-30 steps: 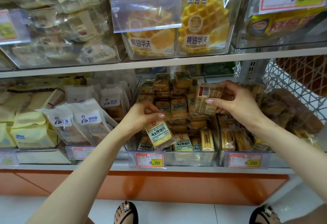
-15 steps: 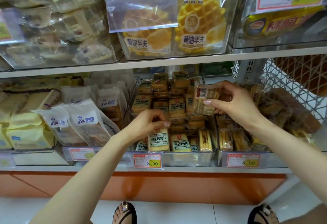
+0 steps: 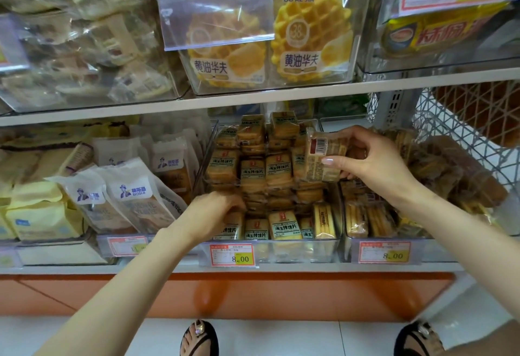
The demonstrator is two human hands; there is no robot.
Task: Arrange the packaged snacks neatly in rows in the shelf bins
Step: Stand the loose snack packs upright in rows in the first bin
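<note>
my right hand pinches a small clear packet of yellow toast above the clear plastic bin on the white shelf. my left hand touches the front row of toast packets, too blurry to tell its grip. below are an orange board and white floor tiles.

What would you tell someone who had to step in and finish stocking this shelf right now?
Left hand: down at the front-left packet in the middle bin. It is blurred, so I cannot tell if it grips.
Right hand: pinches a spare packet, barcode side towards the camera, above the bin's right rear.
Done: most of the front row stands upright with labels facing out.
Left: seat the spare packet, turn the edge-on packet at the row's right end, and probably tidy the loose pile behind.
</note>
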